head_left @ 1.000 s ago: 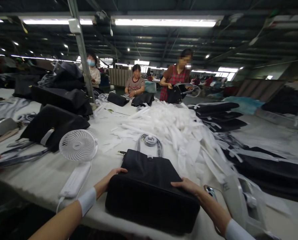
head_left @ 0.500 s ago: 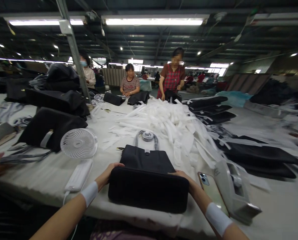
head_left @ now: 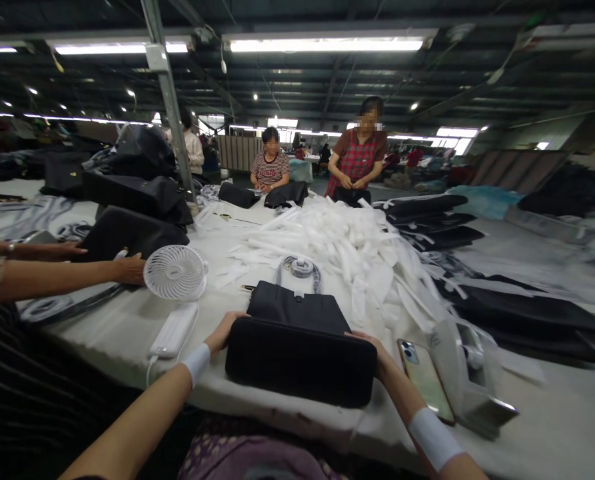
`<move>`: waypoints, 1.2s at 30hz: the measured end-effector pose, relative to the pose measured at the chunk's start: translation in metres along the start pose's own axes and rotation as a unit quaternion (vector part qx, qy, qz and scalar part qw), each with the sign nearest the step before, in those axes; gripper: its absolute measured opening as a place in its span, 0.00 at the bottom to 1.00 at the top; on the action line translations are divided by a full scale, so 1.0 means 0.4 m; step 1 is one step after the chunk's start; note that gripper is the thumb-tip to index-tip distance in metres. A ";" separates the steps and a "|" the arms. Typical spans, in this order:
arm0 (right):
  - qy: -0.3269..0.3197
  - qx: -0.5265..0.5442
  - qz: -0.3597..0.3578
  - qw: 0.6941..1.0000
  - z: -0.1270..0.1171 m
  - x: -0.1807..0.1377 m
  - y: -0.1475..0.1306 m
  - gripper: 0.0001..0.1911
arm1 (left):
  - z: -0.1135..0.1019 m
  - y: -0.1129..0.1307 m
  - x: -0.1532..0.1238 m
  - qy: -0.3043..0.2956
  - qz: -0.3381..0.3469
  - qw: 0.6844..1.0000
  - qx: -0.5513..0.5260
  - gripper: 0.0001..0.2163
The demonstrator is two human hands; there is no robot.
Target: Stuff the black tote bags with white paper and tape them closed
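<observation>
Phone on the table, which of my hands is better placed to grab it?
Likely the right hand: the phone lies nearer it, while the left hand is across the bag. Both hold the bag, so the right must release first.

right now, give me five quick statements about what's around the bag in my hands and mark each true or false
1. The left hand and right hand are both on the black bag. True.
2. The phone lies to the left of the black bag. False: it lies to the right, beyond the right hand.
3. The white fan is to the left of the black bag. True.
4. The heap of strips is black. False: the strips are white.
5. A coiled strap lies on the far side of the black bag. True.
</observation>
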State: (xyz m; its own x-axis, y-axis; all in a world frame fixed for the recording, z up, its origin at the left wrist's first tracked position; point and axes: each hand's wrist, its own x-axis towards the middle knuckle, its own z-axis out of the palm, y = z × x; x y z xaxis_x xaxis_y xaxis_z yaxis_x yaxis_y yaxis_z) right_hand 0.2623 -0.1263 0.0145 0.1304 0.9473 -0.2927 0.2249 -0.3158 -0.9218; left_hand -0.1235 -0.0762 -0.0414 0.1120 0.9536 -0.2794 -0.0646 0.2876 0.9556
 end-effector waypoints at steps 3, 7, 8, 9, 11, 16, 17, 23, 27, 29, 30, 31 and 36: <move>0.011 0.038 -0.007 0.999 -0.048 -0.057 -0.014 0.29 | -0.005 0.001 0.000 0.002 0.005 1.000 -0.002 0.14; -0.121 -0.001 -0.101 0.987 -0.085 -0.137 -0.058 0.32 | 0.005 0.006 -0.004 0.008 0.017 1.000 0.011 0.13; -0.141 -0.040 -0.124 0.981 -0.082 -0.147 -0.063 0.32 | 0.009 0.007 -0.006 0.010 0.023 1.000 0.017 0.13; -0.140 -0.076 -0.140 0.977 -0.075 -0.151 -0.062 0.31 | 0.012 0.009 -0.009 0.012 0.029 0.999 0.026 0.13; -0.100 -0.105 -0.141 0.979 -0.052 -0.146 -0.048 0.31 | 0.014 0.014 -0.016 0.020 0.046 0.998 0.045 0.13; -0.040 -0.091 -0.099 0.990 -0.022 -0.111 0.003 0.28 | -0.011 0.048 -0.058 0.050 0.076 0.992 0.086 0.18; -0.035 -0.094 -0.097 0.990 -0.023 -0.107 0.006 0.28 | -0.017 0.057 -0.075 0.045 0.067 0.993 0.088 0.22; -0.022 -0.089 -0.077 0.993 -0.020 -0.086 0.015 0.29 | 0.006 0.071 -0.178 0.007 0.110 0.978 0.175 0.31; 0.022 -0.095 -0.087 0.991 -0.003 -0.069 0.033 0.34 | 0.032 0.051 -0.168 0.099 0.127 0.957 0.240 0.29; 0.019 -0.098 -0.083 0.992 -0.001 -0.065 0.033 0.34 | 0.028 0.060 -0.146 0.097 0.129 0.958 0.237 0.27; 0.008 -0.103 -0.078 0.992 -0.003 -0.065 0.029 0.33 | 0.023 0.071 -0.135 0.082 0.136 0.961 0.228 0.28; -0.008 -0.110 -0.073 0.991 -0.008 -0.068 0.022 0.32 | 0.017 0.085 -0.127 0.050 0.137 0.966 0.212 0.29; -0.098 -0.133 -0.062 0.984 -0.053 -0.111 -0.039 0.29 | -0.005 0.131 -0.137 -0.164 0.049 0.983 0.064 0.37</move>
State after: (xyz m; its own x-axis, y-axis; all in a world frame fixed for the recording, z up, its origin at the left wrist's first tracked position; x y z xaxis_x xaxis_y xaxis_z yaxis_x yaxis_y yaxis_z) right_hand 0.2735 -0.1647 0.0472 -0.0975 0.9633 -0.2499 0.4763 -0.1753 -0.8616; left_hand -0.1350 -0.1133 0.0239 0.4274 0.8896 -0.1611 0.0329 0.1627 0.9861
